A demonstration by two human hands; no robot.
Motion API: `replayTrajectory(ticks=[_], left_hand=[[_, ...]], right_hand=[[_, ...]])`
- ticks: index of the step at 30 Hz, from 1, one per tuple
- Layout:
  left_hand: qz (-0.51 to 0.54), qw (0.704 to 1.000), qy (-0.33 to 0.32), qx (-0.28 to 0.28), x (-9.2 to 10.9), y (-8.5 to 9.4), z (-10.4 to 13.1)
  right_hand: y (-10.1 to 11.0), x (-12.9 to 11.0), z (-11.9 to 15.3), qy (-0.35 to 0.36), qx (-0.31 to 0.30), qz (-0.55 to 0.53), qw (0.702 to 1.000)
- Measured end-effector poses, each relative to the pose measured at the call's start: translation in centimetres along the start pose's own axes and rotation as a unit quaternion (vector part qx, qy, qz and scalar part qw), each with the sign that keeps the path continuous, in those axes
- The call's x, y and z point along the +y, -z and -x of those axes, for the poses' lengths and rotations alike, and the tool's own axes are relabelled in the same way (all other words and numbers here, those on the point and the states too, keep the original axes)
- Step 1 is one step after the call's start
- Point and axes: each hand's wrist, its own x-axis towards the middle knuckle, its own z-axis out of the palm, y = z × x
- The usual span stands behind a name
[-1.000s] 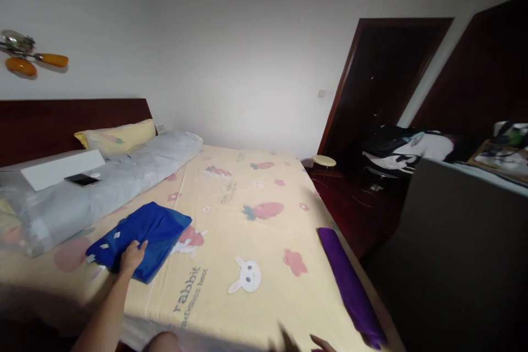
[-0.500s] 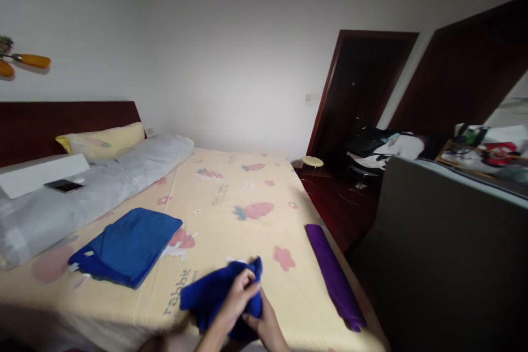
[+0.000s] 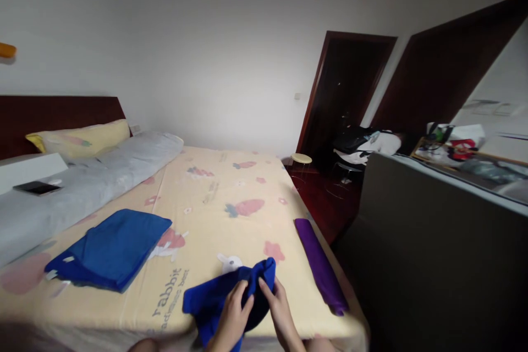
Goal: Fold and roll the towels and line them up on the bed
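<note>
the bunched cloth (image 3: 208,297) looks matt and soft, with many wrinkles. the folded cloth (image 3: 115,247) is also matt, but rather smooth. to me, the purple roll (image 3: 318,265) seems a smooth fabric with faint sheen. the sheet (image 3: 231,236) is printed matt cloth. the headboard (image 3: 61,115) looks like smooth wood; the phone (image 3: 37,187) is glossy.

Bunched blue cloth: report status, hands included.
Left hand and right hand both gripping. Bunched blue cloth held near bed edge. Folded blue cloth left, purple roll right, neither touching it.
</note>
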Motion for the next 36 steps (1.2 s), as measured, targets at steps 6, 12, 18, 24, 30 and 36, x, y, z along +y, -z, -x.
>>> replayTrajectory(ticks=[6,12,18,24,30,36], left_hand=[[-0.034,0.993,-0.105,-0.035,3.3,1.6,-1.5],[0.006,0.992,-0.067,0.102,3.9,3.3,-4.3],[-0.06,0.993,-0.079,0.062,5.3,8.0,-4.5],[-0.245,0.967,-0.059,-0.047,3.4,9.1,-2.4],[-0.162,0.979,-0.109,-0.056,2.8,10.7,-1.1],[-0.083,0.991,-0.107,0.003,-1.1,11.0,0.1]], right_hand=[[1.1,-2.1,-0.7,0.068,-0.016,0.056,0.996],[2.4,-3.2,-1.3,0.115,-0.039,0.135,0.983],[4.7,-4.6,-2.1,0.15,-0.023,0.229,0.962],[7.1,-4.8,-2.5,0.166,-0.02,0.301,0.939],[10.5,-2.3,-2.1,0.185,-0.111,0.383,0.898],[13.8,1.7,-2.3,0.167,-0.062,0.397,0.901]])
